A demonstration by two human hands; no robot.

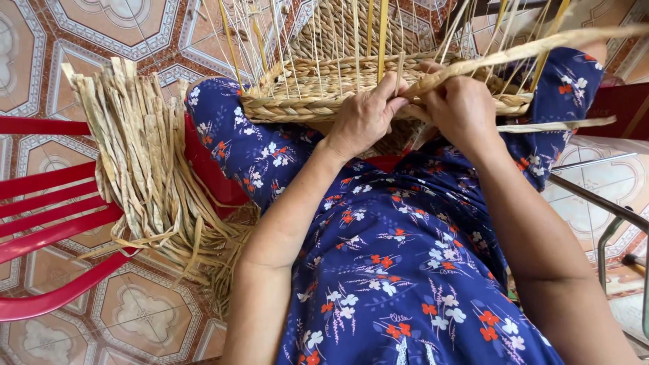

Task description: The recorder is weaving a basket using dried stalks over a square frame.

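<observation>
Resting across our knees, the half-woven basket sits with its braided rim turned toward us, so the working edge is within easy reach of both hands. Thin upright stakes rise from the rim and fan away from us, left free for strands to pass between them. Our left hand presses on the rim, thumb and fingers closed against the braid, seemingly to pin the weave while it is worked. Our right hand is closed around a flat dried strand, which runs up and off to the right, pulled taut from the rim. Our lap, in a blue flowered dress, serves as the bench that steadies the basket. To our left, a thick bundle of dried strips lies draped over the red plastic chair, near enough to draw from. Patterned floor tiles show below, and a metal frame stands at the right.
</observation>
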